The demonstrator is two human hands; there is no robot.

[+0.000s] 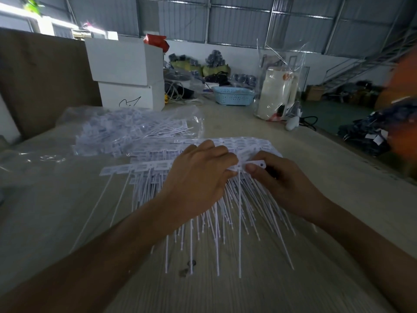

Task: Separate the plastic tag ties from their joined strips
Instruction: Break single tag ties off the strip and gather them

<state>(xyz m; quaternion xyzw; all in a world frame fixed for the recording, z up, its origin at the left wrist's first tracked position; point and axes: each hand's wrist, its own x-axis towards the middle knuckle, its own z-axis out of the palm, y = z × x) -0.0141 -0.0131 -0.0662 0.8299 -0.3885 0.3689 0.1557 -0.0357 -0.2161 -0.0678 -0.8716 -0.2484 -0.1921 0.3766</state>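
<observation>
A heap of white plastic tag ties (228, 206) lies on the table in front of me, heads away from me and thin tails fanning toward me. A joined strip (135, 169) of tie heads runs out to the left of the heap. My left hand (198, 175) sits on the heap and its fingers curl onto the right end of that strip. My right hand (279, 179) pinches a single tag head (255, 164) between thumb and fingers, right next to my left fingertips. Whether that head is still joined to the strip is hidden.
A clear bag (135, 129) with several more tie strips lies behind left. White boxes (128, 73) stand at the back left, a blue basket (233, 96) and a bagged white container (278, 91) at the back. The table edge (352, 154) runs along the right.
</observation>
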